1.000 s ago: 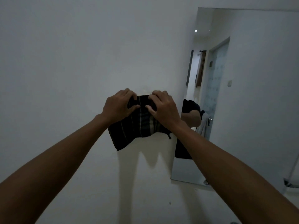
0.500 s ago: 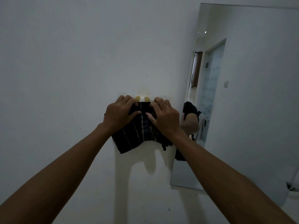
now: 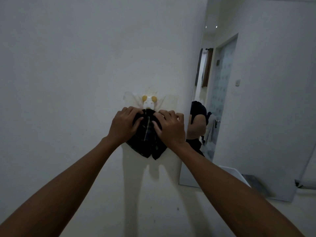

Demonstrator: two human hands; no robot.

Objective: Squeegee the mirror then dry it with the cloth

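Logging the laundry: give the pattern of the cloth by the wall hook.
Dark cloth with thin pale stripes, seen in the head view.

- 2 hands: the left hand [image 3: 123,124] and the right hand [image 3: 171,128], both gripping the same cloth.
- 1 dark striped cloth [image 3: 146,141], hanging against the wall.
- 1 white wall hook [image 3: 149,102] with 2 yellow spots on it, just above the cloth.
- 1 mirror [image 3: 266,103] on the wall, to the right of the hands.
- 2 small light spots reflected near the mirror's top.

mirror [image 3: 266,103] cut off right, cloth [image 3: 147,139] part-hidden
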